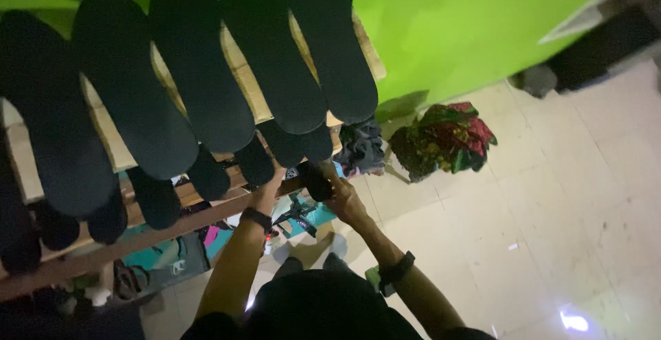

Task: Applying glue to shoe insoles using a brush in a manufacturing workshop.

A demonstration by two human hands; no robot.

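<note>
Head view, looking steeply down past dark-haired head at bottom edge. Right hand closed around flat black foam insole, gripping it at right end of lower wooden rail of slatted wooden rack. Left hand raised to same rail just beside that insole, fingers hidden behind rail and hanging insoles; open or closed cannot tell. Black band on left wrist, black watch on right wrist.

Upper tier of rack: row of five long black insoles, soles facing camera, laid side by side across slats from left edge to right corner, tips overhanging front edge. Lower tier: shorter row of black insole ends poking out below front edge, held insole last on right.

Bright green wall behind rack. Pale tiled floor on right. Potted plant with red-and-green leaves on floor near rack's right corner, dark crumpled cloth bundle just beside it. Teal clutter under rack, blurred.
</note>
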